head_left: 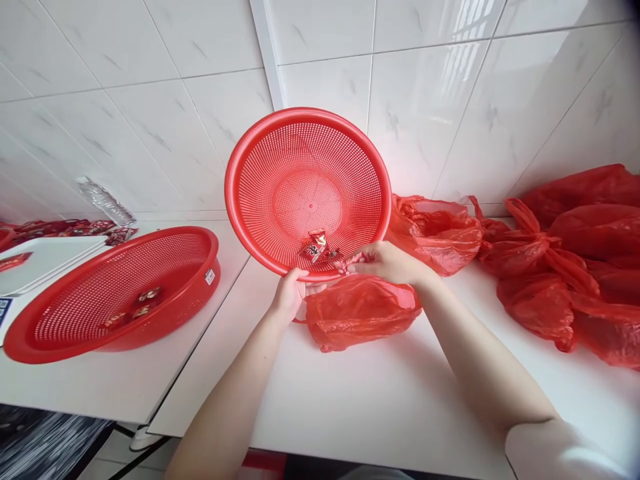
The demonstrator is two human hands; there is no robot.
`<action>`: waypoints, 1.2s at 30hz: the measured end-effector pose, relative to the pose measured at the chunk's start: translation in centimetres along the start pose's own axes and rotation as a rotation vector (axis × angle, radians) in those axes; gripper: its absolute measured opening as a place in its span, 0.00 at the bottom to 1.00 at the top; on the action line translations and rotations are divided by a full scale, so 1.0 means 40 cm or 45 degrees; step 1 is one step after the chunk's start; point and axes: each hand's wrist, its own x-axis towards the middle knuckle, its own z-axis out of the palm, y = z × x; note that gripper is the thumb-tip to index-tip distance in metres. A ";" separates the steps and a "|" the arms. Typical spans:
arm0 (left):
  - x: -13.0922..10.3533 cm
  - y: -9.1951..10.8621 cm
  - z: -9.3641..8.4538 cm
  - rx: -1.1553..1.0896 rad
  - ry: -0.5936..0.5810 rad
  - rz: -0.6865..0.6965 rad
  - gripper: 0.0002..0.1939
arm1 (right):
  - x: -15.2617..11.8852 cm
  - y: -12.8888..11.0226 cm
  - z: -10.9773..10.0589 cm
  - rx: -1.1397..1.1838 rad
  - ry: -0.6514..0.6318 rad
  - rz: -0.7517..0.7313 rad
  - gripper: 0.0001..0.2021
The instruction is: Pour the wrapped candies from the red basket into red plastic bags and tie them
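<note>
We judge the basket (309,190), tilted above the tabletop (360,400) toward its rear edge, light and stiff; hold its rim (231,193). Our left hand (291,293) clasps the basket's lower rim; our right hand (383,263), fingers curled, pinches a packet (352,261).

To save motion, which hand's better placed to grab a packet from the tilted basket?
Probably the right hand: it's right beside the packets, while the left hand holds the basket's rim.

One left hand (289,295), one right hand (383,261); two fully visible red perforated baskets (305,155); two benches (350,407); two red plastic bags (357,320) near hands; bag heap (533,310) farther right and red packets (315,245) overlapping, count unclear
</note>
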 end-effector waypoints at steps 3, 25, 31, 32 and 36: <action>0.005 0.002 -0.006 0.003 0.010 0.006 0.08 | -0.011 -0.002 -0.009 -0.045 -0.251 -0.079 0.12; -0.032 -0.033 0.039 0.039 -0.141 -0.169 0.11 | 0.056 0.091 0.098 -0.125 0.286 -0.178 0.14; -0.020 -0.029 0.020 0.034 -0.137 -0.121 0.09 | 0.061 0.095 0.071 0.055 0.516 0.127 0.13; -0.018 -0.030 0.018 0.035 -0.137 -0.110 0.09 | 0.062 0.099 0.069 0.080 0.525 0.167 0.14; -0.015 -0.033 0.013 0.038 -0.146 -0.126 0.08 | 0.066 0.116 0.067 0.177 0.539 0.213 0.16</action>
